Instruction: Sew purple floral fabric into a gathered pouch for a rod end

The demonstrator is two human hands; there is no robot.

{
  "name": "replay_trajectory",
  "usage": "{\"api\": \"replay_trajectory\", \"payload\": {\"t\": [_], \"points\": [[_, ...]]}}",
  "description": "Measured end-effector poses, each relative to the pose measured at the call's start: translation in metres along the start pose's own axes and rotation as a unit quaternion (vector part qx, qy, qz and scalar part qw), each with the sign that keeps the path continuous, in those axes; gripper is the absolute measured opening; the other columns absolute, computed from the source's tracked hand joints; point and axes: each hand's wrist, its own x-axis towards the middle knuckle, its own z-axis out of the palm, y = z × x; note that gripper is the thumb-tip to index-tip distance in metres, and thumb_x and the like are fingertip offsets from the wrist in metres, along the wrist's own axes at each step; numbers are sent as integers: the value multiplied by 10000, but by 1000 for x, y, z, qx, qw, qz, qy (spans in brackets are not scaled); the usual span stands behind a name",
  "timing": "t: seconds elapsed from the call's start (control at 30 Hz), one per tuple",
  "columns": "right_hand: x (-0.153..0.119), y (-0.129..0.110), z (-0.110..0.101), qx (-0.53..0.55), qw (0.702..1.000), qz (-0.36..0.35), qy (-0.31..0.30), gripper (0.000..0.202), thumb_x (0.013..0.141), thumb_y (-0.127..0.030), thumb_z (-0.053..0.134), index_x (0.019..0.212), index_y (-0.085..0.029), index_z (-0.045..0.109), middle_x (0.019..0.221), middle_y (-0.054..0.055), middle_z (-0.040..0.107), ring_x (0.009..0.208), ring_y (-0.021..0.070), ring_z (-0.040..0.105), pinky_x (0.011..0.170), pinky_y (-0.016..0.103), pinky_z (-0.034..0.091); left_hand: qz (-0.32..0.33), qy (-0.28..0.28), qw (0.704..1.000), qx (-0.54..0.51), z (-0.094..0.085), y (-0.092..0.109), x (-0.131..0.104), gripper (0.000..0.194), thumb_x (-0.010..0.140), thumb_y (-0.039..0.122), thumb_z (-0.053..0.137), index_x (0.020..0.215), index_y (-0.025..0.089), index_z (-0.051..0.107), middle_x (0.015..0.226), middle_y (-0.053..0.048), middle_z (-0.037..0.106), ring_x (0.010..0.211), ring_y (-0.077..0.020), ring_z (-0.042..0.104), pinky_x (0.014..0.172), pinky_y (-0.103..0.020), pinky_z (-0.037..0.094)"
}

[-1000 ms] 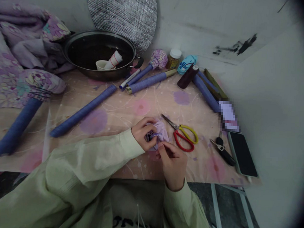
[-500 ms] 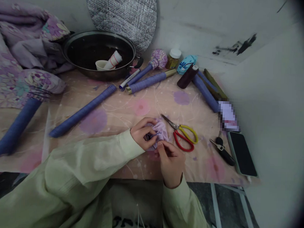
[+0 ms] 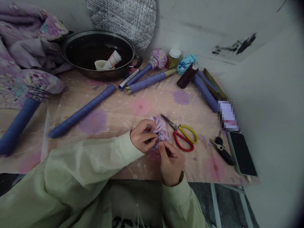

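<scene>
Two bare hands meet over the near middle of the table (image 3: 202,170), working at one small bundle of lilac cloth (image 3: 162,127). The step in hand looks like fine work at the gathers, perhaps tying or stitching. The left hand (image 3: 143,136) comes from the left, its thumb and fingers closed on the bundle's left side. The right hand (image 3: 172,161) reaches up from the near side, thumb and forefinger pinched tightly together at the cloth's near right edge; whether they grip fabric, a thread or a needle is too small to tell.

As a judgement, the next move calls for the left fingers to hold the folds firm while the right draws or places whatever it pinches, with little force, so that the gathers do not slip.

The cloth is soft and pale, bunched rather than flat. Its folds fan out to the far side and right, and draw in toward a darker line, possibly thread or a band, between the two sets of fingertips. Its underside is hidden. Just to its right lie scissors (image 3: 175,127) with red and yellow handles, touched by neither hand.
</scene>
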Motion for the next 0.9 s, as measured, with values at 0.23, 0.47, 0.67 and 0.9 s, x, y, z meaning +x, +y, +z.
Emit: {"api": "replay_trajectory", "payload": {"t": [0.23,0.47,0.67,0.9], "points": [[1,0,-2,-32,998,-46,-2,240,801,-293,535,632,-143,616,527,-13,510,483,98,442,463,223,360,7,-5,1000,9,0,-1,0,67,722,84,602,770,123,628,905,-61,462,847,-143,528,678,-265,568],[3,-2,-4,-32,997,-70,7,221,804,-279,531,656,-144,622,536,-11,522,495,103,465,480,226,381,12,-25,999,24,0,0,-1,53,720,120,601,748,128,645,898,-64,452,821,-153,516,653,-290,554],[4,-1,-3,-15,999,-40,-2,221,808,-294,537,683,-150,650,554,-4,585,509,109,518,499,223,418,-24,-8,998,60,-2,2,1,91,680,173,634,763,138,651,921,-76,489,848,-172,537,654,-301,552],[4,0,-2,34,999,-29,4,198,799,-296,557,696,-156,650,566,-5,585,524,113,525,508,230,434,-2,-3,995,103,-7,3,7,123,656,223,648,759,160,674,943,-85,536,895,-209,535,760,-383,501]]}}
